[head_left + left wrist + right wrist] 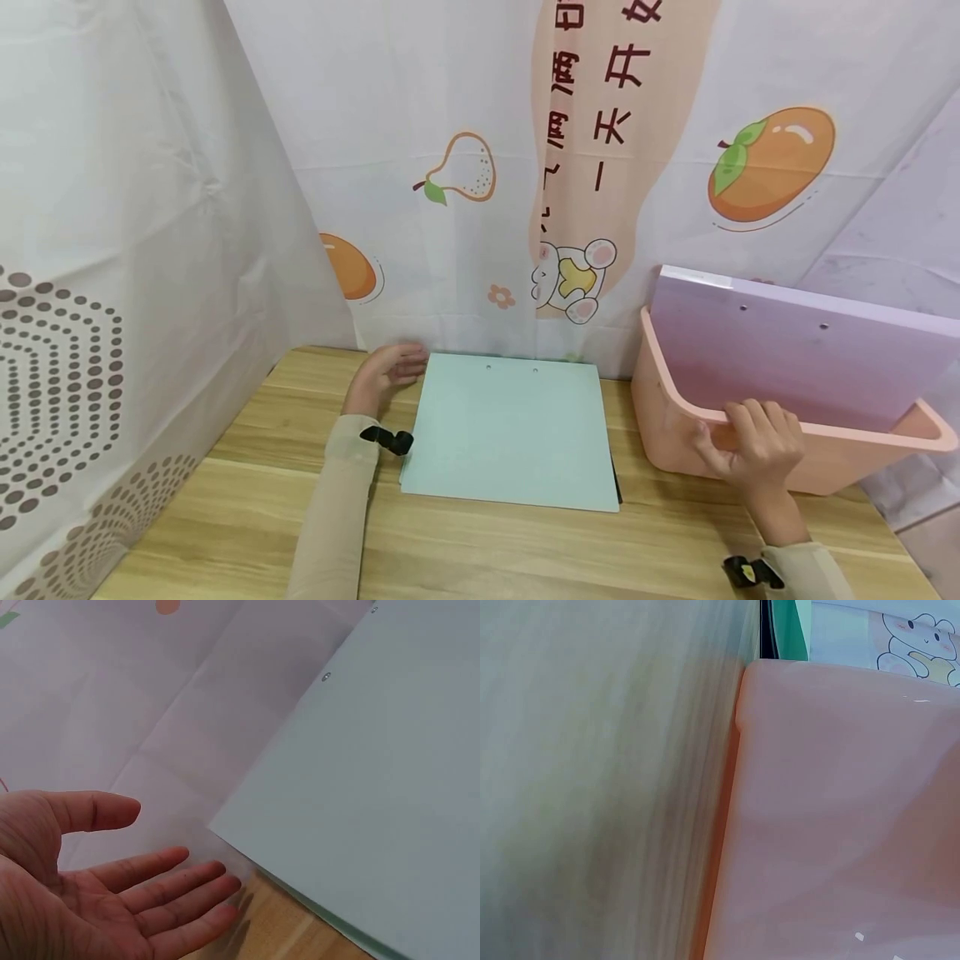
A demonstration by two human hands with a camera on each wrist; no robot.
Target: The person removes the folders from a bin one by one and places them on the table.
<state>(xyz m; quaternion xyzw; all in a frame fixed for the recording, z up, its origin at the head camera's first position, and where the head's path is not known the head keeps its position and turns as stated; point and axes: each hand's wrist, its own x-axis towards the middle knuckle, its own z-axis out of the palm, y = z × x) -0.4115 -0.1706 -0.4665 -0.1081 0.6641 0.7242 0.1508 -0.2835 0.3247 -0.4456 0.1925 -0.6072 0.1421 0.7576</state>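
Note:
A mint-green file folder [513,433] with two small rivets lies flat on the table, a dark edge peeking out under its right side. Beside its far left corner is my left hand [388,371]; in the left wrist view the palm and fingers [172,896] are extended and hold nothing, apart from the folder. My right hand [759,446] grips the near rim of a pink plastic bin [667,433], fingers over the edge and thumb outside. Inside the bin a purple folder [795,358] leans upright. The right wrist view shows the bin's wall [840,810] but not the hand.
The wood-grain table [480,550] meets a printed cloth [450,275] hanging at the back. White cloth [187,208] hangs along the left side. The bin stands at the table's right, close to the back cloth.

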